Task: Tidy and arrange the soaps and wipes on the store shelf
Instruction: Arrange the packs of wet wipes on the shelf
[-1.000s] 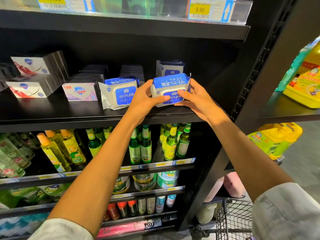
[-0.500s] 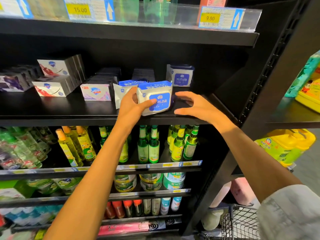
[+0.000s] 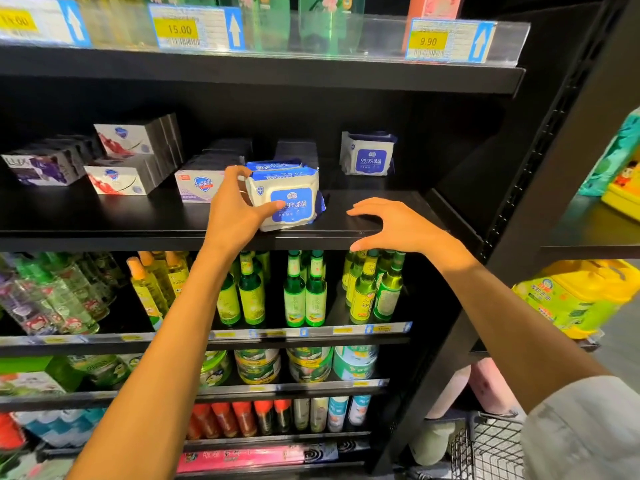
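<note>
My left hand point(image 3: 239, 211) grips a white and blue wipes pack point(image 3: 292, 202) that stands upright near the front of the black shelf point(image 3: 138, 220). My thumb lies across the pack's label. A second wipes pack point(image 3: 273, 166) stands right behind it, mostly hidden. A third wipes pack point(image 3: 369, 155) stands alone at the back right. My right hand point(image 3: 391, 226) hovers over the shelf's front edge with fingers spread, holding nothing. Left of the packs sit a Safeguard soap box point(image 3: 199, 185), stacked red and white soap boxes point(image 3: 119, 176) and purple soap boxes point(image 3: 41, 168).
Price tags point(image 3: 446, 41) hang on the shelf above. Green glass bottles point(image 3: 304, 292) fill the shelf below, with cans and more bottles lower down. Yellow detergent jugs point(image 3: 571, 296) stand on the unit to the right. A wire basket point(image 3: 488, 452) sits at the lower right.
Both hands held the wipes pack upside down in the air. My left hand turned it upright and set it in front of the other pack; my right hand let go and drew back.
</note>
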A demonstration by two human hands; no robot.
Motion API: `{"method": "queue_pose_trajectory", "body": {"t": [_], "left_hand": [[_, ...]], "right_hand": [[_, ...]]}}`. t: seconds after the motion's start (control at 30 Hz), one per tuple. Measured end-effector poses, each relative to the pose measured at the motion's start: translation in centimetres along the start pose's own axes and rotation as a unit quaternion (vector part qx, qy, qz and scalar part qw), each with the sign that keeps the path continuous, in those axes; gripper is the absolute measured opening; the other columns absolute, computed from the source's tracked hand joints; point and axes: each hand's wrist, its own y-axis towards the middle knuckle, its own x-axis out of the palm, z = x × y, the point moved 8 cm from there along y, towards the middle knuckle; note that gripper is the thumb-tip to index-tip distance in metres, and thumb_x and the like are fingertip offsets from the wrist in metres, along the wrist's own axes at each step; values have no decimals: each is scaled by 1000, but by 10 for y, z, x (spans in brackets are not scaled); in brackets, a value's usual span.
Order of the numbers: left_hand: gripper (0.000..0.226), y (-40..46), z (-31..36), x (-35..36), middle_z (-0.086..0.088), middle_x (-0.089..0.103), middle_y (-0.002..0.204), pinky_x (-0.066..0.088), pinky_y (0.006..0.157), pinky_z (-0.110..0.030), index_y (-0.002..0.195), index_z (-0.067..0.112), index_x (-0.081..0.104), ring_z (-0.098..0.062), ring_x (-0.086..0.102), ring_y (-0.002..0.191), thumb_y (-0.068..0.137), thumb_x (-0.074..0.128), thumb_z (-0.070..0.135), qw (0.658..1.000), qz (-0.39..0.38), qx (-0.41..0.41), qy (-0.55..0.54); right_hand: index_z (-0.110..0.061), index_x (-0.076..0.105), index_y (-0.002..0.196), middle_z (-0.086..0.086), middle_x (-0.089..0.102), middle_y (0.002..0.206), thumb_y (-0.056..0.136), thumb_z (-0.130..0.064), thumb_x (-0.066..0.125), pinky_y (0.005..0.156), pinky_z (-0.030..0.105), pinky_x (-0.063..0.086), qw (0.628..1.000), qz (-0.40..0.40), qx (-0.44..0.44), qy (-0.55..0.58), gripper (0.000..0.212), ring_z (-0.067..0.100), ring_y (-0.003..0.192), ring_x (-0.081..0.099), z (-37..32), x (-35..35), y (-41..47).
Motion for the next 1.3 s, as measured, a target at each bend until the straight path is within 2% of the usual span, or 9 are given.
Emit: {"method": "queue_pose_trajectory", "body": {"t": [0.27, 0.4, 0.53, 0.67, 0.77, 0.87, 1.07, 1.17, 1.3], "left_hand": [[71, 9, -8, 0, -3, 56, 143, 50, 73, -15, 144, 19, 45, -9, 54, 119, 86, 85, 28, 1000, 18, 11, 21], [76, 3, -11, 3, -5, 50, 148, 51, 88, -20, 150, 18, 40, -13, 52, 129, 87, 83, 29, 999, 32, 25, 20], [67, -21, -6, -4, -8, 48, 139, 45, 101, -30, 145, 16, 45, -20, 46, 130, 90, 80, 31, 988, 102, 81, 78], [51, -54, 14, 1, -14, 51, 127, 39, 99, -30, 140, 10, 53, -26, 46, 120, 96, 73, 26, 960, 150, 183, 149], [39, -58, 23, 27, -12, 57, 118, 46, 96, -40, 130, 8, 62, -30, 52, 113, 100, 68, 32, 951, 84, 244, 169], [41, -50, 32, 68, -7, 63, 117, 50, 96, -43, 129, 11, 66, -27, 58, 112, 101, 63, 42, 946, -67, 264, 177], [66, -30, 49, 136, 1, 50, 148, 43, 109, -35, 149, 19, 54, -17, 50, 134, 96, 63, 58, 894, -284, 259, 230], [70, -23, 41, 150, 3, 43, 158, 41, 112, -36, 154, 22, 48, -17, 45, 141, 96, 64, 58, 876, -316, 253, 262], [68, -18, 33, 152, 8, 43, 160, 43, 113, -40, 154, 29, 49, -16, 45, 143, 95, 63, 61, 880, -302, 251, 266]], "right_hand": [[-36, 54, 147, -10, 48, 155, 77, -61, 82, 111, 31, 37, 1000, -3, 6, -1, 79, 12, 141, 45, -1, 1, 0], [-35, 53, 147, -9, 48, 155, 80, -62, 80, 114, 34, 38, 1000, -14, 11, -3, 77, 12, 141, 45, -2, 1, -2], [-34, 63, 138, -12, 57, 145, 86, -64, 70, 111, 32, 42, 998, 6, 25, 51, 60, 7, 131, 51, -4, -4, -2], [-33, 70, 128, -18, 67, 128, 94, -52, 68, 103, 25, 45, 989, 69, 56, 122, 38, -2, 116, 59, 3, -14, 1], [-29, 75, 117, -19, 73, 112, 95, -40, 73, 94, 19, 49, 969, 136, 87, 186, 25, -6, 104, 65, 21, -25, 7], [-23, 74, 119, -8, 74, 112, 91, -35, 78, 98, 31, 55, 951, 179, 116, 223, 30, 6, 107, 68, 41, -33, 23], [-16, 68, 124, 6, 75, 112, 79, -37, 87, 96, 42, 59, 918, 230, 199, 253, 53, 20, 108, 71, 90, -41, 59], [-8, 59, 133, 12, 71, 123, 83, -22, 86, 97, 37, 57, 910, 249, 212, 256, 58, 24, 115, 68, 97, -45, 70], [1, 44, 142, 14, 60, 135, 84, 5, 79, 93, 25, 55, 889, 258, 228, 302, 68, 24, 124, 59, 108, -48, 90]]}}
